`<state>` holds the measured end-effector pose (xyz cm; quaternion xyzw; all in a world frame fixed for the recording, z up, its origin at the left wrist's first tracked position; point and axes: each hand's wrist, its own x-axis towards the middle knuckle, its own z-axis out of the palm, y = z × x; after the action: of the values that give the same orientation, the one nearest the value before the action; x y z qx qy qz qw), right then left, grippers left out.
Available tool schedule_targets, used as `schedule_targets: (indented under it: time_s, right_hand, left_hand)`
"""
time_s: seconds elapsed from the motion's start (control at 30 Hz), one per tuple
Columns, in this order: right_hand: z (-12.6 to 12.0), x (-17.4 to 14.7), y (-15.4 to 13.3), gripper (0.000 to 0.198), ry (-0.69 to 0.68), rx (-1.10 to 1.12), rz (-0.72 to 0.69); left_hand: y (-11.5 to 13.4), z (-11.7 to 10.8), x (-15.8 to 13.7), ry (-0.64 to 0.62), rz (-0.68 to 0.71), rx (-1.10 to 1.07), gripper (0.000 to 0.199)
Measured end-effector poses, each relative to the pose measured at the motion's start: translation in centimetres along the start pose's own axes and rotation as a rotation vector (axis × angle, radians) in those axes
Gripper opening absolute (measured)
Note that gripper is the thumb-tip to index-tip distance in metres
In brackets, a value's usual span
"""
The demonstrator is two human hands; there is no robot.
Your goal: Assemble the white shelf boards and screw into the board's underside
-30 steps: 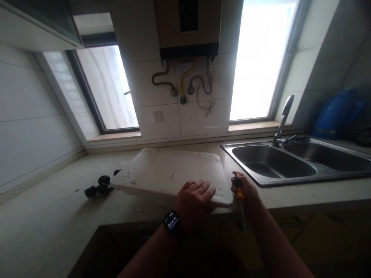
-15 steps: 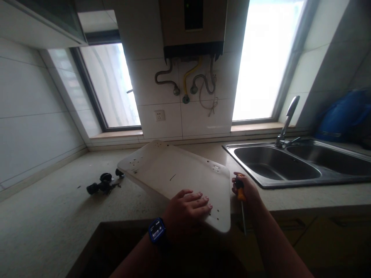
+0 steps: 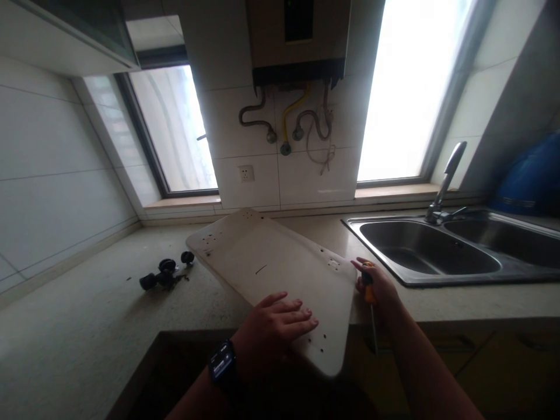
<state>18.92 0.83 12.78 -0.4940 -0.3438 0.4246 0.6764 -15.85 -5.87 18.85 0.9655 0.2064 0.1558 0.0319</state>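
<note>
A white board (image 3: 280, 251) with rounded corners and small holes near its corners rests on the counter, its near corner jutting past the front edge. My left hand (image 3: 280, 324) lies flat on the board's near part, fingers stretched out; a watch (image 3: 222, 361) is on that wrist. In my right hand (image 3: 380, 286) is a screwdriver (image 3: 370, 294) with an orange and black handle, its shaft pointing down. The fingertips of that hand are at the board's right corner; whether they press on it is hard to tell.
Several black casters (image 3: 165, 273) lie on the counter (image 3: 109, 309) left of the board. A double steel sink (image 3: 424, 245) with a faucet (image 3: 447, 181) is set in at the right. A water heater (image 3: 300, 41) with pipes hangs on the wall above.
The board has turned slightly, its near corner coming closer to me. My right hand, still holding the screwdriver, has come up to the board's right corner. My left hand stays flat on it.
</note>
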Motion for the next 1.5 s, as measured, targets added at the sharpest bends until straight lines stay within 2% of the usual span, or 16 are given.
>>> schedule_targets:
  time_s: [0.1,0.27,0.43,0.6,0.8,1.1,1.2,1.3,1.4,1.5]
  right_hand:
    - [0.3,-0.1,-0.1,0.05,-0.01,-0.077,0.002]
    - [0.6,-0.1,0.0,0.043,-0.013,-0.134,-0.014]
    - [0.5,-0.2,0.1,0.044,-0.018,-0.13,-0.017]
    - [0.3,-0.4,0.1,0.051,-0.033,-0.09,-0.005]
    - [0.3,-1.0,-0.1,0.05,-0.023,-0.007,-0.003]
    - [0.7,-1.8,-1.1,0.047,-0.056,0.119,0.009]
    - [0.8,-2.1,-1.3,0.048,-0.077,0.141,0.01]
    - [0.9,-2.2,-1.3,0.047,-0.108,0.153,0.003]
    - [1.0,-2.3,-1.1,0.047,-0.135,0.134,0.003]
    - [1.3,-2.3,-0.7,0.05,-0.135,0.104,0.007]
  left_hand:
    - [0.2,0.0,-0.1,0.004,0.003,0.032,0.059]
    - [1.0,0.5,-0.6,0.026,-0.046,0.105,0.064]
    - [1.8,1.1,-1.8,0.092,-0.163,0.205,0.087]
    - [1.8,1.0,-2.5,0.136,-0.177,0.208,0.107]
    - [1.7,1.4,-3.1,0.187,-0.319,0.244,0.074]
    - [0.9,1.3,-3.8,0.292,-0.399,0.19,0.061]
    - [2.0,1.2,-3.6,0.318,-0.483,0.1,0.057]
    - [3.7,1.7,-3.7,0.478,-0.751,-0.094,0.057]
    - [5.0,2.7,-4.0,0.666,-0.99,-0.351,0.073]
    - [5.5,3.6,-4.1,0.751,-1.073,-0.66,0.088]
